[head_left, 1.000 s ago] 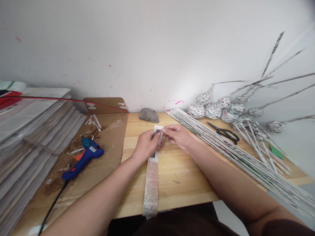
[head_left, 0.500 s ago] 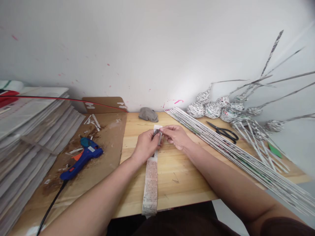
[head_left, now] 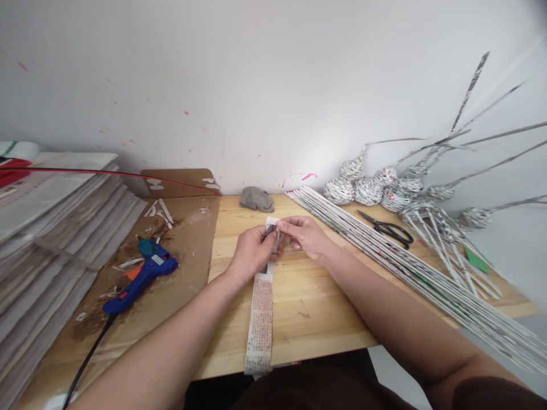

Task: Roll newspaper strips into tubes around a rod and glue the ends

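A long strip of printed newspaper (head_left: 259, 319) runs from the table's front edge up to both hands, its near end hanging over the edge. My left hand (head_left: 252, 249) pinches the strip's upper part between thumb and fingers. Just right of it, my right hand (head_left: 302, 234) holds the white top end with thumb and forefinger. The two hands nearly touch, and part of the paper is hidden behind the fingers. Beyond them lies a crumpled grey cloth (head_left: 256, 199).
Long paper sticks (head_left: 363, 239) lie diagonally at the right, beside black scissors (head_left: 391, 229) and woven paper gourd shapes (head_left: 368, 191). At the left, a blue glue gun (head_left: 143, 276) rests on stained cardboard (head_left: 183, 285) near stacked newspapers (head_left: 55, 228).
The whole view has shifted very slightly. Both hands keep their hold on the paper strip, with hardly any visible movement.
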